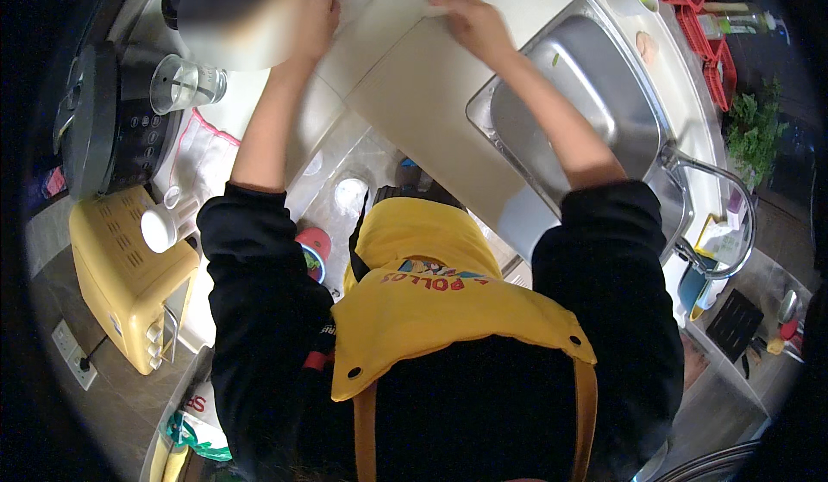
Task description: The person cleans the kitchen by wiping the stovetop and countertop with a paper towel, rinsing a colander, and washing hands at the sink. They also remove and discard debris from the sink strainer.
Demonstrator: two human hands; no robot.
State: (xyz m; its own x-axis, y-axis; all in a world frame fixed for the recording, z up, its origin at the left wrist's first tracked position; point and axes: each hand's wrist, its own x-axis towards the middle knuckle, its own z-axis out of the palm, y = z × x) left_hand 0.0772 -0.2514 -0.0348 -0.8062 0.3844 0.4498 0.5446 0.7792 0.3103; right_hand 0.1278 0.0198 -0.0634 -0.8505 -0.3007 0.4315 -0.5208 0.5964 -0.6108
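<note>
My left hand (318, 19) is at the far end of the white counter (401, 81), its fingers curled. Right at its fingertips lies a thin, whitish, crumpled sheet (357, 2); whether the fingers grip it is unclear. A round blurred patch beside this hand hides what is there. My right hand (475, 26) hovers over or touches the counter left of the sink, fingers bent towards the left hand and smeared by motion. Whether it holds anything thin and pale cannot be made out. Between the hands, counter seams show.
A stainless steel sink (582, 87) with a faucet (744, 223) lies to the right. At left stand a clear plastic cup (184, 84), a dark cooker (123, 126), a white-lidded container (162, 226) and a yellow toaster oven (123, 268). Red baskets (695, 36) line the back right.
</note>
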